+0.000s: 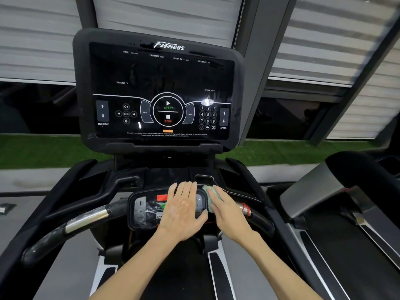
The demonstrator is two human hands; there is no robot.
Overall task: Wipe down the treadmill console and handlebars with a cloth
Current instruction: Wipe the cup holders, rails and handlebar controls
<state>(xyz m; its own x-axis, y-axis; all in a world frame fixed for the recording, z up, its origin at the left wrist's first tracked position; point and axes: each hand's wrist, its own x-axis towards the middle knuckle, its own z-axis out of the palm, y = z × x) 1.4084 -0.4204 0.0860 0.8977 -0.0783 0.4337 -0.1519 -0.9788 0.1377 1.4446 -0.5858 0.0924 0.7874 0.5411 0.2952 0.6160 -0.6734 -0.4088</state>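
A black treadmill console screen stands upright ahead, dark, with printed START and STOP buttons. Below it sits a small control panel between the handlebars. My left hand lies flat on that panel with straight fingers. My right hand presses a pale green cloth onto the panel's right edge, fingers straight on top of it. The left handlebar, with a chrome sensor band, curves down to the left. Only a chrome stub of the right handlebar with a red band shows beside my right hand.
A second treadmill stands close on the right. Grey window blinds and a strip of green turf lie beyond the console. The treadmill's belt runs under my forearms.
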